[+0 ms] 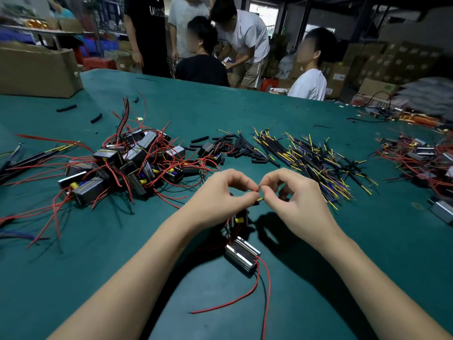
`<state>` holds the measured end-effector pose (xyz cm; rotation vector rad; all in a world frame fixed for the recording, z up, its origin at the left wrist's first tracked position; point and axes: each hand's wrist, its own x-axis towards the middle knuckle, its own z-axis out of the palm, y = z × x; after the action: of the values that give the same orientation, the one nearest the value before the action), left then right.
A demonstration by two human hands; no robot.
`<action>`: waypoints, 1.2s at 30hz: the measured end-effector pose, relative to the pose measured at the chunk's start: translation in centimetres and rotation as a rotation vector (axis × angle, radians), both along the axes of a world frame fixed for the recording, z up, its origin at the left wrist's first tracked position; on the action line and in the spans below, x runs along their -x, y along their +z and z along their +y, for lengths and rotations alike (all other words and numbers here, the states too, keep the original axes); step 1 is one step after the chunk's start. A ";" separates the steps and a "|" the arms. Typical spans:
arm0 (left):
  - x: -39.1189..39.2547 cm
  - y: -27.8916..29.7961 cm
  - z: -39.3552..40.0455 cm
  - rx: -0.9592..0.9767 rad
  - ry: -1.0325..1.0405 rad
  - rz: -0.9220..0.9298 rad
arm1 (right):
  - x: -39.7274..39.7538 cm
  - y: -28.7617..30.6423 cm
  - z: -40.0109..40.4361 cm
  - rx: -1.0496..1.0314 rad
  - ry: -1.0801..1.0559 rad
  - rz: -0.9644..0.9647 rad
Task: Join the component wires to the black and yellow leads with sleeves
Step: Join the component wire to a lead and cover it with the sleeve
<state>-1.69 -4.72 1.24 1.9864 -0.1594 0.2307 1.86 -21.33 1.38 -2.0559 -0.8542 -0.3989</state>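
You are working at a wide green felt-covered table [294, 114] in a dim warehouse stacked with brown cardboard boxes [397, 62]. Four people are gathering beyond its far edge. Your left hand [220, 195] and right hand [294, 195] are each pinching thin red and yellow wire ends [258, 192] together; the joint itself is too small to make out. One silver-and-black boxy component [241, 255] is lying just below your hands, trailing red wires.
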 end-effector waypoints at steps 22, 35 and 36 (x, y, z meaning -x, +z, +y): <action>0.0 0.4 -0.1 -0.248 0.005 -0.071 | -1.1 0.4 -1.0 0.151 0.040 0.236; -0.2 0.7 1.5 -0.119 -0.059 0.186 | -0.9 0.3 -0.8 0.127 0.039 0.247; -0.1 0.7 1.5 -0.069 -0.066 0.196 | -0.8 0.4 -0.8 0.125 0.043 0.247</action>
<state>-1.58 -3.22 1.96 2.0555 -0.1071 -0.0130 2.70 -22.10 1.75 -2.1426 -0.7865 -0.0661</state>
